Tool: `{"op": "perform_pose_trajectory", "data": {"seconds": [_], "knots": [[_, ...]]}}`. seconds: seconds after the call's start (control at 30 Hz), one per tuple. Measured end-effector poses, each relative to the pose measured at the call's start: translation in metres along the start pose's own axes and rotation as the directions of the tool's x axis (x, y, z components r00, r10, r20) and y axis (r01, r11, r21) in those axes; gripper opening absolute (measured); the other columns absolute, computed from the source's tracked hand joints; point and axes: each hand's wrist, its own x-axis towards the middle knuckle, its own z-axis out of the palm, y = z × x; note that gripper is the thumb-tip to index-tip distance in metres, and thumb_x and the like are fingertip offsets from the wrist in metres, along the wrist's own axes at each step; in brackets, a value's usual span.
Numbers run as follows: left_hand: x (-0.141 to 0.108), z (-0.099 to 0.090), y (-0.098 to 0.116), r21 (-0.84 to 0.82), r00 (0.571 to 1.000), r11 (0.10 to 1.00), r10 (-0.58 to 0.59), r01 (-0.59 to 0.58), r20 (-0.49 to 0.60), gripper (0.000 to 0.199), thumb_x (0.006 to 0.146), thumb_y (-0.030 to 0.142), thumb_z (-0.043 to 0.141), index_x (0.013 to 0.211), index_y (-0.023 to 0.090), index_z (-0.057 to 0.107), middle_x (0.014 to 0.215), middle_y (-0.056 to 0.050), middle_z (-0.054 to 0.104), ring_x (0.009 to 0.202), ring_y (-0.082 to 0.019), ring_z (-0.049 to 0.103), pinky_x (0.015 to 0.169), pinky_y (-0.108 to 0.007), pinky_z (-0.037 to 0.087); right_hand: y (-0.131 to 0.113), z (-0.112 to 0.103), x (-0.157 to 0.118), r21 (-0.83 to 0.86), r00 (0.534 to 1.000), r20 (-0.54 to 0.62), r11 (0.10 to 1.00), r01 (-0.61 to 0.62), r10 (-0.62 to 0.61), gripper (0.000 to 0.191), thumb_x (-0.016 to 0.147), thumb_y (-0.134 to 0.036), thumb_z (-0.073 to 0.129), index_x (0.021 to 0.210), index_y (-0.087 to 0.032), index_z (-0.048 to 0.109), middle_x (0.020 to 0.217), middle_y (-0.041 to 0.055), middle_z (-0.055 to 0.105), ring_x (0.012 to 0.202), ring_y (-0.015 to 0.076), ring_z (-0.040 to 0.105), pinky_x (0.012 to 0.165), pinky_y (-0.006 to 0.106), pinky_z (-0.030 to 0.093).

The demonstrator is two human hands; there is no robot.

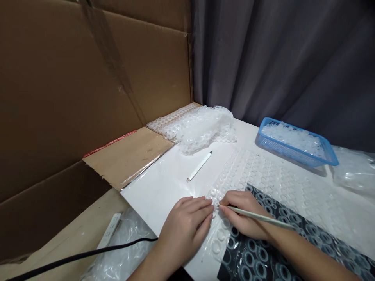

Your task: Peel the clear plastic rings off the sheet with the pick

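Observation:
My left hand (190,222) lies flat, fingers stretched out, on the edge of a clear plastic sheet (221,234) with rows of raised rings. My right hand (244,212) pinches a thin pale pen-like tool (263,217) near its dark tip. That tip touches down among the small rings just beside my left fingertips, and the shaft slants back over my right wrist. Under part of the sheet is a black board (243,253), which makes the rings stand out. Farther back on the white table lies a white pen-like tool (200,166) with a dark pointed end.
A blue basket (295,154) at the right holds clear plastic pieces. Beside it is a clear bag (354,169). Crumpled clear plastic (205,125) sits at the back near a cardboard wall (140,58). At lower left are a black cable (88,253) and a power strip (109,230).

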Motion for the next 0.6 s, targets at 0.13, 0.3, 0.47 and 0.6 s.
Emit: {"op": "perform_pose_trajectory", "data": {"seconds": [0.13, 0.3, 0.47, 0.6], "knots": [[0.000, 0.002, 0.000, -0.013, 1.000, 1.000, -0.002, 0.002, -0.008, 0.029, 0.084, 0.014, 0.053, 0.106, 0.027, 0.064, 0.106, 0.000, 0.069, 0.097, -0.019, 0.064, 0.085, -0.042, 0.049, -0.003, 0.004, -0.004, -0.152, 0.993, 0.043, 0.982, 0.116, -0.111, 0.022, 0.088, -0.012, 0.040, 0.070, -0.018, 0.049, 0.066, 0.0028, 0.051, 0.064, 0.0139, 0.049, 0.060, 0.024, 0.042], [0.003, 0.002, 0.000, -0.029, 1.000, 1.000, 0.000, 0.000, 0.004, 0.023, 0.082, 0.013, 0.054, 0.099, 0.024, 0.066, 0.101, -0.001, 0.070, 0.095, -0.019, 0.064, 0.083, -0.039, 0.049, 0.001, 0.007, -0.012, -0.404, 0.978, 0.031, 0.893, 0.199, -0.204, 0.019, 0.090, -0.009, 0.039, 0.077, -0.016, 0.051, 0.071, 0.0055, 0.049, 0.068, 0.0172, 0.044, 0.061, 0.029, 0.041], [0.003, 0.001, 0.001, -0.036, 1.000, 0.999, -0.005, 0.004, -0.016, 0.021, 0.082, 0.014, 0.054, 0.096, 0.023, 0.066, 0.098, -0.002, 0.070, 0.093, -0.019, 0.064, 0.081, -0.038, 0.050, 0.008, -0.004, -0.011, -0.462, 0.961, -0.201, 0.883, 0.080, -0.192, 0.021, 0.090, -0.009, 0.039, 0.075, -0.018, 0.050, 0.066, 0.0035, 0.046, 0.065, 0.0169, 0.045, 0.060, 0.030, 0.041], [0.002, 0.001, 0.000, -0.053, 1.000, 0.999, -0.015, 0.015, 0.004, 0.021, 0.083, 0.015, 0.053, 0.099, 0.024, 0.065, 0.101, -0.003, 0.069, 0.096, -0.020, 0.063, 0.084, -0.039, 0.049, 0.014, -0.015, -0.008, -0.250, 0.977, -0.204, 0.968, 0.013, -0.065, 0.012, 0.090, -0.015, 0.046, 0.081, -0.019, 0.052, 0.070, 0.0022, 0.055, 0.064, 0.0137, 0.053, 0.059, 0.025, 0.044]]}}
